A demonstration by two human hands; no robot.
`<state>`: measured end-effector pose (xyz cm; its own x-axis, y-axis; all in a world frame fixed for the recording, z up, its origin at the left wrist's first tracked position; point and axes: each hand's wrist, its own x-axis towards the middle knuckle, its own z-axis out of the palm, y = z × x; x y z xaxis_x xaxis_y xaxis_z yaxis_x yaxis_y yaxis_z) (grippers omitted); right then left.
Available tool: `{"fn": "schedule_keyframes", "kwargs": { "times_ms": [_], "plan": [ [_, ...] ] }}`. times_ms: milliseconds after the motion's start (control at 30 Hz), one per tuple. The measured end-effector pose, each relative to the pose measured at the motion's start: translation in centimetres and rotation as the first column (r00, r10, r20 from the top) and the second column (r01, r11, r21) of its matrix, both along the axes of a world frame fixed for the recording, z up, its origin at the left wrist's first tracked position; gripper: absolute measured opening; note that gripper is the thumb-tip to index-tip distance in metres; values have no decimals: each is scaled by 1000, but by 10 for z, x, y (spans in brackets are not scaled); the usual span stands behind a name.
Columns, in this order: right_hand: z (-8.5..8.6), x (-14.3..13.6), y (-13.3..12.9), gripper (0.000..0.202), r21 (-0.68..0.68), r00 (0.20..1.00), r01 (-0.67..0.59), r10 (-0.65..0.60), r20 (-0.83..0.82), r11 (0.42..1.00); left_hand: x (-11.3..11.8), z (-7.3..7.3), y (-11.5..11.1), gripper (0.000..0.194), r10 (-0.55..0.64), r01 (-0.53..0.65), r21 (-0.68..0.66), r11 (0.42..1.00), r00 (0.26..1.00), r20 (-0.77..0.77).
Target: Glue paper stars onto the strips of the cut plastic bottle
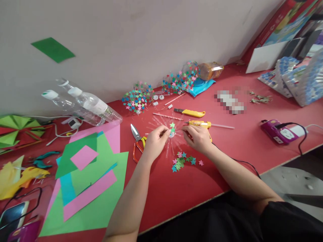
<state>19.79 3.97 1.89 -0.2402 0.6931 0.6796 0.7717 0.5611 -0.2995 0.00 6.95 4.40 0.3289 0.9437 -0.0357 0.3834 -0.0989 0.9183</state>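
Strips (pixel 167 149), clear and thin, fan out on the red table (pixel 161 195) between the hands, around a small pale disc (pixel 172 135) with green stars (pixel 172 125) just above it. The left hand (pixel 156 137) is nearly closed, thumb and forefinger pinched together beside those stars — whether anything is between the tips I cannot tell. The right hand (pixel 198 137) is half curled over the strips' other side, its thumb and fingertips drawn close (again, too small to tell if they grip anything). Just behind it lies a yellow glue gun (pixel 202 123), partly covered by the hand, and beyond that a yellow knife (pixel 193 113). Scissors (pixel 135 132) with red and yellow handles lie beside the left hand. Nearer the table's front edge is a loose heap (pixel 180 162) of pink, blue and green stars — one pink star (pixel 201 163) sits apart, to the right.
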Motion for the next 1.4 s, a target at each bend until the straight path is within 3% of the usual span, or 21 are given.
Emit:
{"fn": "schedule_keyframes", "kwargs": {
  "times_ms": [433,600,867,1033,1200,1400],
  "plan": [
    [-1,-5,-3,14,-5,997,-64,64,-49,998,0,-5,3,20,6,17,-155,988,989,151],
    [-2,-4,-3,13,0,997,-62,62,-37,998,2,-1,2,19,-46,62,-107,992,988,147],
    [-1,-4,-2,14,-4,998,-56,56,-34,998,3,6,-4,19,-23,23,-17,1000,999,-36],
    [-1,-4,-2,14,-12,998,-56,55,-24,998,2,3,-2,22,39,-39,-1,999,999,24],
    [-4,-3,-2,15,-39,999,-48,47,-9,998,3,7,-3,21,28,-25,-64,998,999,33],
    [-5,-3,-2,15,-59,998,-64,63,-20,996,2,7,-3,17,3,-2,-44,999,1000,23]
  ]
}}
